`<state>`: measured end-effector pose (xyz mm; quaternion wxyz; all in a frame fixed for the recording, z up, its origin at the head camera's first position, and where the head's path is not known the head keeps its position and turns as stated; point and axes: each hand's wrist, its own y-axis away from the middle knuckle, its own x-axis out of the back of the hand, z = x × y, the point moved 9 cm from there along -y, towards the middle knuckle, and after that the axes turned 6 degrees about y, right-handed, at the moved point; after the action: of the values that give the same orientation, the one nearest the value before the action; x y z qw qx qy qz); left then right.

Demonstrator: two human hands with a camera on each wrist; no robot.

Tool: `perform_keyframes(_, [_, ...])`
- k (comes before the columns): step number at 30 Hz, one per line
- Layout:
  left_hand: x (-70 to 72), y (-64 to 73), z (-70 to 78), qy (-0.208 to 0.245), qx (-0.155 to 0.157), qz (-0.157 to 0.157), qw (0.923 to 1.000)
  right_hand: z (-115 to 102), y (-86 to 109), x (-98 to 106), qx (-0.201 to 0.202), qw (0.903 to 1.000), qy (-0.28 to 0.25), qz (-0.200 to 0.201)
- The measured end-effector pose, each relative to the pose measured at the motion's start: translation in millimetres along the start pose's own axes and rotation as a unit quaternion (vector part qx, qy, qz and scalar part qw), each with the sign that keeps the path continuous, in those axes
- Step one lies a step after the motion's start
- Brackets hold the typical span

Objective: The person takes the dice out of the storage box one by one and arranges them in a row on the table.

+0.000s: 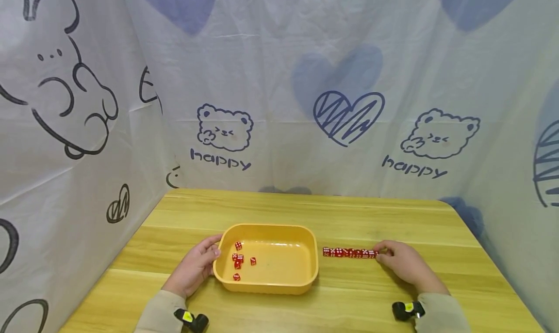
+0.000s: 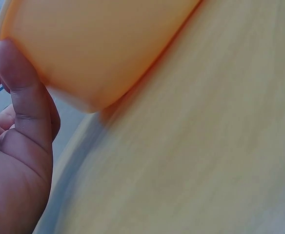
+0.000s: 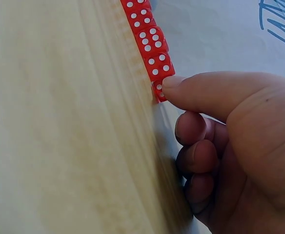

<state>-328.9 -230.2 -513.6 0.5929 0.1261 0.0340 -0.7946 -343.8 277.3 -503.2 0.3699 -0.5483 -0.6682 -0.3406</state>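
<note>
On the left side of the table a yellow plastic basin (image 1: 279, 288) stands with several red dice (image 1: 238, 264) lying loose in its left half. My left hand (image 1: 194, 267) holds the basin at its left end, thumb at the rim. To the basin's right, a straight row of red dice (image 1: 349, 252) runs sideways. At the right end of this row, my right hand (image 1: 403, 262) pinches the last die (image 3: 159, 90) between thumb and index finger. Its other fingers are curled in. White pips show on the dice faces in the right wrist view.
The wood-grain table (image 1: 349, 216) ends at a white curtain (image 1: 279, 143) with printed hearts and bears, which stands behind it and along both sides. A small gap of table lies between the basin and the row's left end.
</note>
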Motion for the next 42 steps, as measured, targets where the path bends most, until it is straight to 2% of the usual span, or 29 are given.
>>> perform_keyframes(10, [3.4, -0.3, -2.9, 0.002, 0.011, 0.019, 0.9997, 1, -2.0, -1, 0.003, 1.0000, 0.001, -0.002])
perform_keyframes(16, [3.3, -0.5, -3.3, 0.000, 0.012, 0.019, 0.9997, -2, 0.4, 0, 0.003, 1.0000, -0.007, -0.002])
perform_keyframes(23, [-0.3, -0.3, -0.6, -0.002, 0.005, 0.006, 1.0000, -2, 3.1, 0, -0.010, 0.9994, -0.034, -0.005])
perform_keyframes(33, [3.1, 0.0, -2.2, -0.005, 0.010, 0.022, 0.9997, -3, 4.0, -2, -0.041, 0.9956, -0.082, -0.016])
perform_keyframes(42, [2.4, 0.2, -2.5, 0.000, 0.018, 0.020, 0.9996, -20, 4.3, 2, -0.018, 0.9975, -0.067, -0.012])
